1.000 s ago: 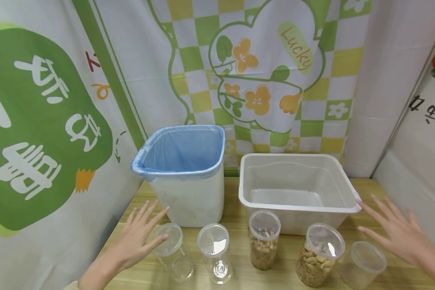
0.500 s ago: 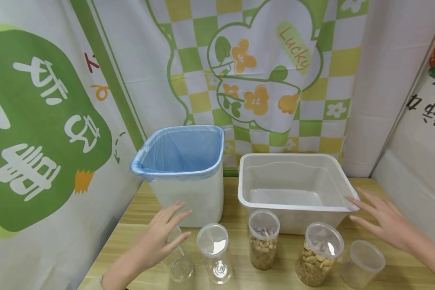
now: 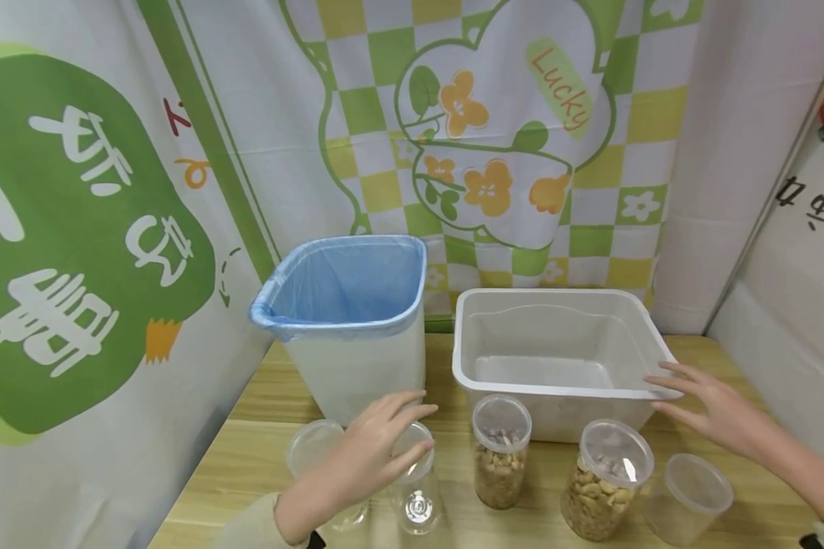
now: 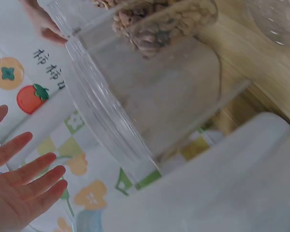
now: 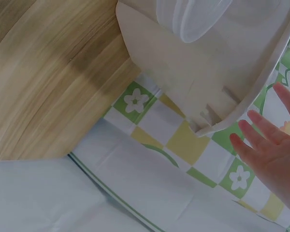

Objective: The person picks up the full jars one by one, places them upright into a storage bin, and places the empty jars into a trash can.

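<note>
A: Since the earlier frame, the left hand (image 3: 374,450) has shifted right, from over the leftmost clear jar (image 3: 310,446) to partly across the second clear jar (image 3: 419,507). The right hand (image 3: 714,412) has edged left, by the near right corner of the white tub (image 3: 566,303). Jars unmoved.

B: Grip?

A: None that I see. Both hands have fingers extended and hold nothing. Whether the right touches the tub rim, I can't tell.

B: Key relation?

A: I judge it's the second jar: just right and near of my left hand, upright, long axis vertical. The left is clearly nearer; the right is well apart. The middle nut jar (image 3: 500,473) stands farther right, also upright.

B: Writing?

A: "Lucky" on the far curtain (image 3: 645,152); black "柿柿" at right. I read no brand on the jars.
</note>
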Demonstrator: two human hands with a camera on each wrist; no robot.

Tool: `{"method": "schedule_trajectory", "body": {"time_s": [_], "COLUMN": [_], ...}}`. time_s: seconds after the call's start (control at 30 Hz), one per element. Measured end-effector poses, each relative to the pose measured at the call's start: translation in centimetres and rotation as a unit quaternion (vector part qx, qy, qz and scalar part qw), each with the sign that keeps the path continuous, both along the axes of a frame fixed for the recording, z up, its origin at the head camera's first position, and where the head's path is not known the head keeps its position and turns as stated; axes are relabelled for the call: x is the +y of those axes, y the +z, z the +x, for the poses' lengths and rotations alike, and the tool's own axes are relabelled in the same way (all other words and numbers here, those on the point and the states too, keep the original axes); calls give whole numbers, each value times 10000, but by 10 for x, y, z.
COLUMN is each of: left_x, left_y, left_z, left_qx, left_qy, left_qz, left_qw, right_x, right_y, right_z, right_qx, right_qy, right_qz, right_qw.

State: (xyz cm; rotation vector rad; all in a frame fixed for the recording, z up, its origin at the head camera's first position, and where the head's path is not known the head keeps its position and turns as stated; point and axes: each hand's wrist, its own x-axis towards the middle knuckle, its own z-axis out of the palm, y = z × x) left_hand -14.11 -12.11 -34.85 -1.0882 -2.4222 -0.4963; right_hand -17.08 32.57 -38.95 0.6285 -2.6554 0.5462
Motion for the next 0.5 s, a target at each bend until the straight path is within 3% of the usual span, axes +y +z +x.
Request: {"method": "schedule_trajectory", "body": {"time_s": [0.33, 0.5], "left_x": [44, 61], "left_y": [-1, -4], "left_z": [-7, -8], "left_qx": [-354, -821], "left_qy": [-98, 81], "left_qz": [54, -4], "left_qw": [9993, 9966], "right_x": [-1, -1], "right_y": [-10, -14], "right_z": [-7, -10], "right_qx": [1053, 1565], "right_qy": [116, 230], "right_qz": [17, 63], "right_qw": [9944, 9874]}}
